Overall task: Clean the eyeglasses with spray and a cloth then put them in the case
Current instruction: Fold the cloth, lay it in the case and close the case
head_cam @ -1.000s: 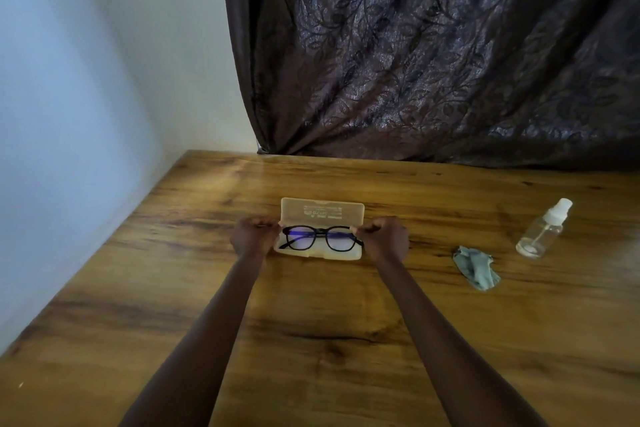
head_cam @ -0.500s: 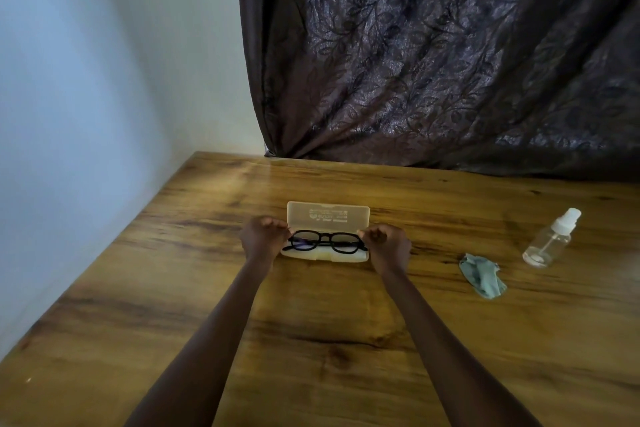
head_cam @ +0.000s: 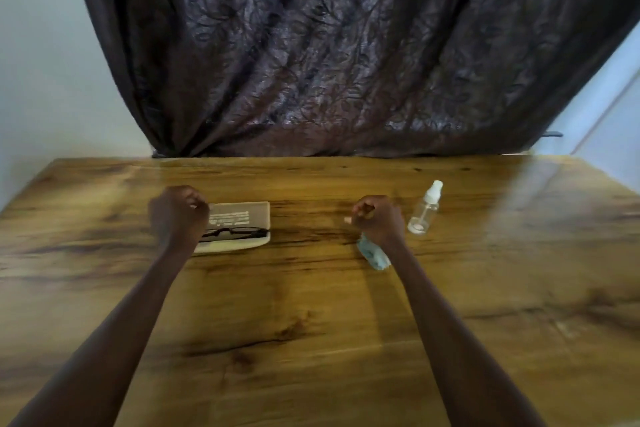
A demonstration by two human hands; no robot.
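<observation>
Both your fists curled, empty: left hand [head_cam: 178, 215] beside case [head_cam: 239, 215], right hand [head_cam: 377, 218] over cloth [head_cam: 374, 255] | eyeglasses [head_cam: 235, 233] rest in open case | spray bottle [head_cam: 424, 210] far right | lid unclosed

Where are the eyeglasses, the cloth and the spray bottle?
eyeglasses [head_cam: 239, 233], head view, on the black frame front lying in the open case.
cloth [head_cam: 373, 253], head view, on the crumpled blue fabric below the right hand.
spray bottle [head_cam: 423, 215], head view, on the clear body.
</observation>
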